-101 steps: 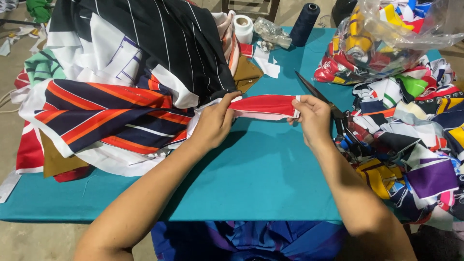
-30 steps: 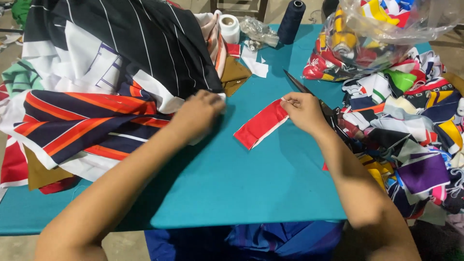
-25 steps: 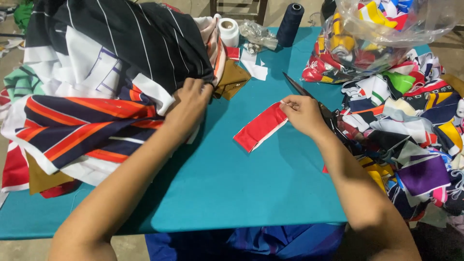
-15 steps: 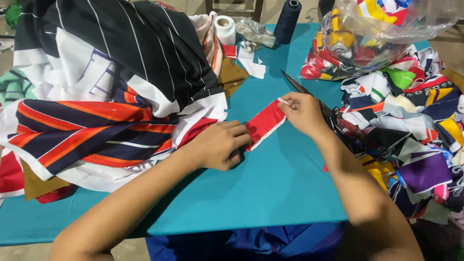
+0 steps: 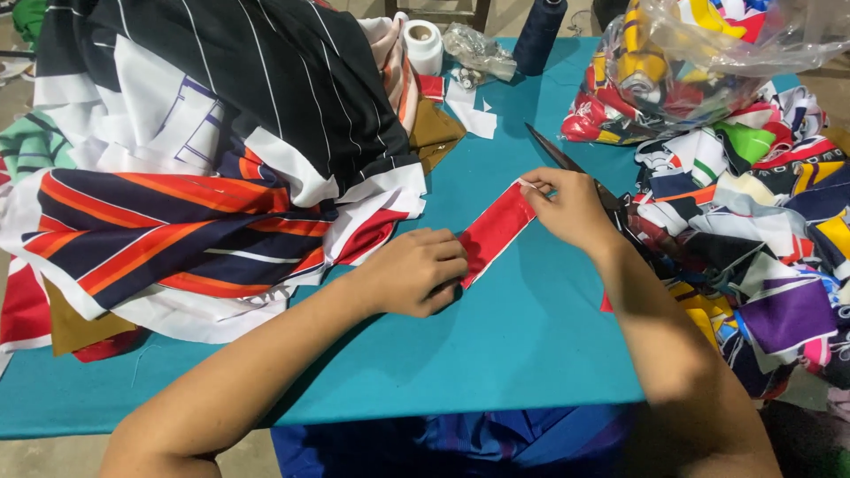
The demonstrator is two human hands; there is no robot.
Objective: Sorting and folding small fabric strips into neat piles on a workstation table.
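Observation:
A narrow red and white fabric strip (image 5: pixel 498 230) lies diagonally on the teal table (image 5: pixel 496 354). My left hand (image 5: pixel 416 270) pinches its lower left end, fingers curled over the cloth. Its upper right end is gripped by my right hand (image 5: pixel 567 205) between thumb and fingertips. The strip is stretched flat between the two hands. Black scissors (image 5: pixel 567 164) lie just beyond my right hand, partly hidden by it.
A big heap of striped navy, orange, black and white cloth (image 5: pixel 204 168) covers the table's left. Colourful fabric scraps (image 5: pixel 753 257) pile at the right under a clear bag of scraps (image 5: pixel 699 62). A white tape roll (image 5: pixel 423 42) and dark thread cone (image 5: pixel 538 34) stand at the back.
My left hand left the strip, reached to the striped cloth heap, then came back and took the strip's lower end. My right hand kept hold of the upper end.

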